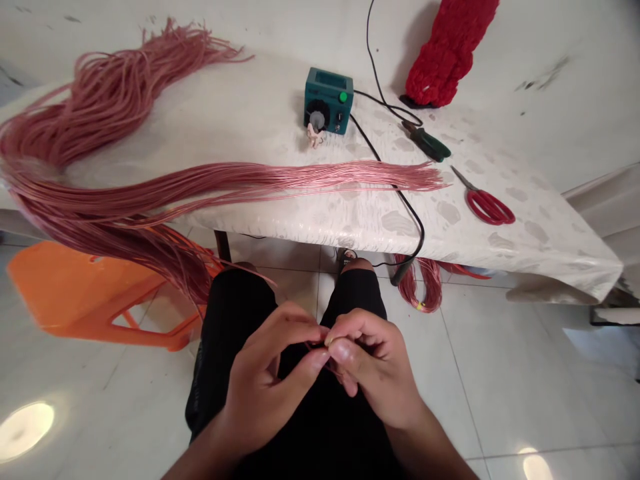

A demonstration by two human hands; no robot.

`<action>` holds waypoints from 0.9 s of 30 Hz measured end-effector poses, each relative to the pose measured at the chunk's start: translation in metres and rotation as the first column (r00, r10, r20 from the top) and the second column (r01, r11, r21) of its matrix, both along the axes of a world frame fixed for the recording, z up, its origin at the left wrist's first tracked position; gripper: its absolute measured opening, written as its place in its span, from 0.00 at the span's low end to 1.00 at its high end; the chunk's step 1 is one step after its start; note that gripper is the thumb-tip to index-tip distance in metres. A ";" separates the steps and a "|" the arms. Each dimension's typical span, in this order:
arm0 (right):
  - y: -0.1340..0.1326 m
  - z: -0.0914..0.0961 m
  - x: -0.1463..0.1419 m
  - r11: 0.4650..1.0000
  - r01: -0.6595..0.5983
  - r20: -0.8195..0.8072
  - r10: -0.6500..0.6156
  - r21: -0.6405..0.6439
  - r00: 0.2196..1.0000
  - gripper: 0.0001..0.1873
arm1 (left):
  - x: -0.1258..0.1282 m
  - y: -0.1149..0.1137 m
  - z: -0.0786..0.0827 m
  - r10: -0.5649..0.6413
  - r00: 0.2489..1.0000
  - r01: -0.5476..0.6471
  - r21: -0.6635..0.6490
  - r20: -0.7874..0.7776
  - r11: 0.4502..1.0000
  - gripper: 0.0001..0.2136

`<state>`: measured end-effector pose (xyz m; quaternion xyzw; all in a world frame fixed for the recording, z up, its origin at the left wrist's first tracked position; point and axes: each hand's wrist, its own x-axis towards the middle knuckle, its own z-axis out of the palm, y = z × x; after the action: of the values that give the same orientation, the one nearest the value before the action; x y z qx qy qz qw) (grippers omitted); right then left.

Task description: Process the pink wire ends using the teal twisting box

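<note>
My left hand (pixel 273 377) and my right hand (pixel 373 360) meet over my lap, fingertips pinched together on a thin pink cord (pixel 320 347) that barely shows between them. Both hands are closed. A long bundle of pink cords (pixel 280 180) lies across the white table (pixel 500 220) ahead of me, its ends near the middle right. A bigger mass of the same cords (pixel 110 100) is heaped at the table's left and hangs off the edge toward the floor.
A small teal box with a knob (pixel 327 100) stands mid-table, its black cable (pixel 400 200) trailing off the front edge. Green-handled pliers (pixel 425 141), red scissors (pixel 487 203) and a red knitted piece (pixel 447 53) lie right. An orange stool (pixel 85 293) sits left.
</note>
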<state>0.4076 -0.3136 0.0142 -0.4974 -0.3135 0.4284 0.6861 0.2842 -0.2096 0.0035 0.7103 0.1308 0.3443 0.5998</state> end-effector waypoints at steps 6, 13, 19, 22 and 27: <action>-0.002 0.003 0.001 0.998 -0.035 0.012 0.035 -0.052 0.999 0.08 | -0.008 0.012 0.013 -0.033 0.997 0.054 0.309 -0.073 0.950 0.28; 0.000 0.001 0.001 0.999 -0.016 -0.027 0.015 -0.032 1.000 0.09 | -0.008 0.010 0.018 0.078 0.993 -0.044 0.350 -0.086 0.936 0.18; -0.001 -0.002 -0.008 1.000 -0.018 -0.040 0.017 -0.016 0.999 0.09 | -0.012 0.003 0.016 0.026 0.999 -0.018 0.180 -0.039 0.983 0.15; -0.002 0.000 -0.011 0.999 -0.028 0.024 0.029 -0.026 0.999 0.08 | -0.011 0.005 0.019 -0.051 0.999 0.051 -0.039 -0.017 0.998 0.06; -0.003 0.003 -0.005 1.000 -0.020 0.291 0.019 -0.001 0.957 0.04 | -0.007 0.017 0.017 -0.323 0.946 0.281 -0.454 -0.016 0.846 0.04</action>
<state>0.4027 -0.3163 0.0172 -0.5514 -0.4163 0.3571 0.6287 0.2777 -0.1928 0.0202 0.5807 0.1198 0.1734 0.7864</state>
